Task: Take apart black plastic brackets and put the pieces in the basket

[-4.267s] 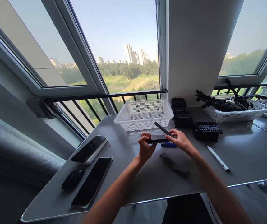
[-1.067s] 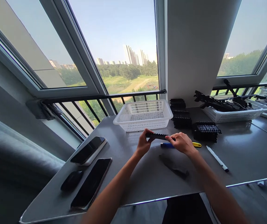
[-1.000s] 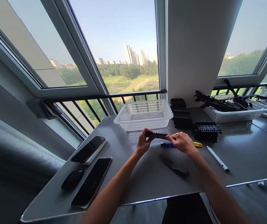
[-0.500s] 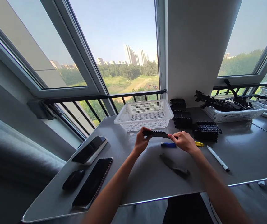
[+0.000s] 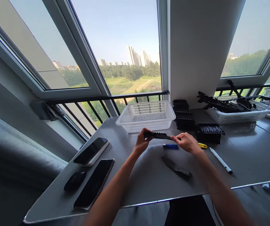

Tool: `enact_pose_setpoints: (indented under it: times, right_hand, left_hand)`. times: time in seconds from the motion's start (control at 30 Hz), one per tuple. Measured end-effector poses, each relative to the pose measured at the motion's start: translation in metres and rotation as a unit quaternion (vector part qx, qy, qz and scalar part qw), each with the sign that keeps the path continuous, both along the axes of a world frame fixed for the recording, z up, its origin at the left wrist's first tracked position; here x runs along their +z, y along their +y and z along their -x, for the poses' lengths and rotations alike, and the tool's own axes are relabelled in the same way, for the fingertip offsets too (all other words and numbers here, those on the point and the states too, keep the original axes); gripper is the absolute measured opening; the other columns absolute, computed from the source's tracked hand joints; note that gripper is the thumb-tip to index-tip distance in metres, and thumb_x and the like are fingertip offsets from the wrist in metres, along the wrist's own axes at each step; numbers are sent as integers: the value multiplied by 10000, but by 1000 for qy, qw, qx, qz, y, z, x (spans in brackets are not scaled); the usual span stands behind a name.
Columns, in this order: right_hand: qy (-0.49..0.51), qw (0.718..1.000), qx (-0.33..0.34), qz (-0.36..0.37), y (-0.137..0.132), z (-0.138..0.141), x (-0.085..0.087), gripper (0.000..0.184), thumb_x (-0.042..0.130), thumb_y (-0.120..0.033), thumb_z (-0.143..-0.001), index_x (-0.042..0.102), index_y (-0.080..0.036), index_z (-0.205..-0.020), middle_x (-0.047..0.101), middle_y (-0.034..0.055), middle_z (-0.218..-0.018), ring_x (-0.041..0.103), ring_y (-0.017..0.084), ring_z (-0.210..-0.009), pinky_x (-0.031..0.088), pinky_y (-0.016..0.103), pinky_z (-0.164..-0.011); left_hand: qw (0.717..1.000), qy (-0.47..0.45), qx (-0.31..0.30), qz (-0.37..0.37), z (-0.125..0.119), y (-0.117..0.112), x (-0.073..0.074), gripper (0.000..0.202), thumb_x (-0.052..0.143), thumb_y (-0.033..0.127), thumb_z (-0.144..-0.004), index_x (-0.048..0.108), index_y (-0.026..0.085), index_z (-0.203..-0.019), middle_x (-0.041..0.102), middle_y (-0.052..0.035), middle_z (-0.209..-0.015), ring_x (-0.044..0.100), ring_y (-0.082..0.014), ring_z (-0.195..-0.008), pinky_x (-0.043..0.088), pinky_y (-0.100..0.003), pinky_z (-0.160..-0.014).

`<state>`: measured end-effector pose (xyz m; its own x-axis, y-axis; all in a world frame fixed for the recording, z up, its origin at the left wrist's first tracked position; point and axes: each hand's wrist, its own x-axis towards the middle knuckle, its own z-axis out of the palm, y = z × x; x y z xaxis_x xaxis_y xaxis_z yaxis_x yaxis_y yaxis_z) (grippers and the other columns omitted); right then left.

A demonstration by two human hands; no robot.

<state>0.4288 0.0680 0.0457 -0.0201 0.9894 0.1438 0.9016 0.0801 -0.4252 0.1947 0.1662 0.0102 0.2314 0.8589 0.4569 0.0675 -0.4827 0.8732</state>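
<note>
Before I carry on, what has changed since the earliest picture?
In the right hand, the dark strip, raised and slanted then, now lies lower and flatter along the black part. The part's toothed edge, at the bottom then, is now on top. The left hand keeps its grip; white basket, blue object and white pen stayed put.

The toothed part (image 5: 157,135) is black, the worktop (image 5: 146,179) plain grey. A blue bar (image 5: 170,146) and a yellow rounded end (image 5: 202,146) are the brightest colours; the basket (image 5: 146,126) is white, patterned with slots, the pen (image 5: 220,160) white and black-ended.
</note>
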Motion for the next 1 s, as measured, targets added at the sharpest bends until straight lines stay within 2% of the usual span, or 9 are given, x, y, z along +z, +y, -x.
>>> enact_pose_setpoints:
  times: [0.3,0.43,0.5,0.6,0.67,0.8,1.0]
  right_hand:
    - [18,1000,16,-1,-1,-6,0,617,335,-636,-911,670,-215,-609,657,43,-659,564,160,-611,261,270,-533]
    - [51,997,43,-41,1,-5,-2,643,325,-656,-907,627,-185,-589,608,22,-601,538,150,-589,271,261,-550]
    - [88,994,35,-62,3,-3,-3,595,379,-675,-879,655,-189,-676,623,13,-625,556,160,-611,303,253,-572]
    - [164,983,21,-76,6,3,-6,494,524,-652,-820,692,-206,-952,701,34,-810,619,203,-738,376,256,-635]
    - [203,977,29,-63,7,7,-8,481,572,-613,-805,690,-194,-1008,714,54,-873,634,219,-786,406,262,-658]
    - [229,971,53,-34,9,14,-10,440,567,-571,-815,701,-152,-827,692,35,-758,613,197,-732,412,253,-640]
    - [296,951,78,-50,10,18,-14,333,613,-487,-797,681,-161,-809,666,14,-737,588,164,-710,410,235,-629]
  left_hand:
    - [1000,1,10,3,0,1,-1,267,709,189,-604,549,204,-818,586,26,-733,557,-132,-682,465,-254,-667]
    - [1000,3,12,4,-1,0,-1,273,712,186,-608,551,201,-828,585,27,-735,560,-128,-679,462,-250,-662]
    - [1000,14,2,4,-4,-3,-2,260,708,180,-618,554,198,-826,586,27,-735,559,-125,-680,457,-249,-665]
    - [1000,14,-18,2,-10,-9,-3,255,716,194,-632,557,195,-832,594,21,-738,564,-128,-683,457,-255,-670]
    - [1000,7,-29,5,-15,-14,-3,265,731,226,-638,559,194,-836,596,16,-742,561,-130,-683,453,-255,-662]
    - [999,-7,-39,32,-22,-22,-3,295,753,337,-653,558,191,-817,545,28,-672,502,-115,-619,418,-241,-608]
    - [998,-32,-46,29,-21,-26,-3,269,674,425,-748,551,203,-836,526,13,-701,496,-133,-652,420,-265,-641]
